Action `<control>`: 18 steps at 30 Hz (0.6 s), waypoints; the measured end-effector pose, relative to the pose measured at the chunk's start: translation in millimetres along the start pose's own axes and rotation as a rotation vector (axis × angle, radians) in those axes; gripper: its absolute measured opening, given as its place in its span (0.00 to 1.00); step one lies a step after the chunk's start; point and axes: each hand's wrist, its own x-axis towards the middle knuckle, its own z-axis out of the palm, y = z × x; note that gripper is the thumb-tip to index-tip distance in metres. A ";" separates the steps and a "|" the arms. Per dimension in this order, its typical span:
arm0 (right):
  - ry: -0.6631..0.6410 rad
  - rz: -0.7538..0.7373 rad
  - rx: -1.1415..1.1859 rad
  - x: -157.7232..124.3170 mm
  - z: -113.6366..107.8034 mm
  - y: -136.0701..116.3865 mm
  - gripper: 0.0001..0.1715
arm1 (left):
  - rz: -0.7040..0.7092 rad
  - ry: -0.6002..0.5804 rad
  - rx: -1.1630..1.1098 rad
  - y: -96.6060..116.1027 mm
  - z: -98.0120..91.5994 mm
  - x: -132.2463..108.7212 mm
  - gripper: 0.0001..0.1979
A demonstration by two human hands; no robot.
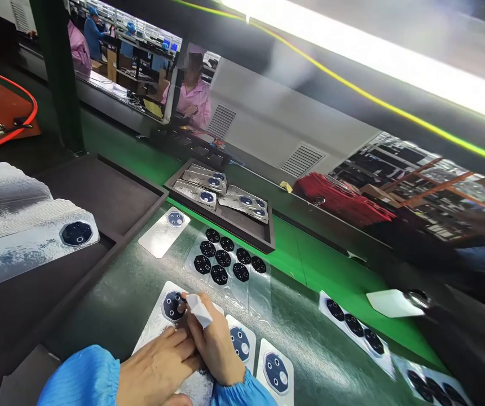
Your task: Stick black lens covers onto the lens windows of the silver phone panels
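Observation:
A silver phone back cover [158, 324] with a dark octagonal camera plate [172, 306] lies near the table's front edge. My left hand [155, 369] rests flat on the cover, fingers stretched out. My right hand [217, 341] is curled just right of it. Its fingertips pinch a small white piece [200, 310] that points at the camera plate. Whether this is a finger cover or a loose tab I cannot tell. Both wrists wear blue sleeves.
Two more covers [240, 344] [275, 372] lie right of my hands, another [164, 231] further back. A clear film with several black lens pieces [225, 259] sits behind, and similar strips [355, 326] lie right. A dark tray [268, 239] holds covers; a stack of covers [26, 231] stands left. A person in pink [194, 93] works beyond.

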 end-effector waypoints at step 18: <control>0.162 0.458 -0.691 -120.2 -185.1 107.1 0.22 | -0.008 0.187 0.281 -13.9 37.0 -11.5 0.32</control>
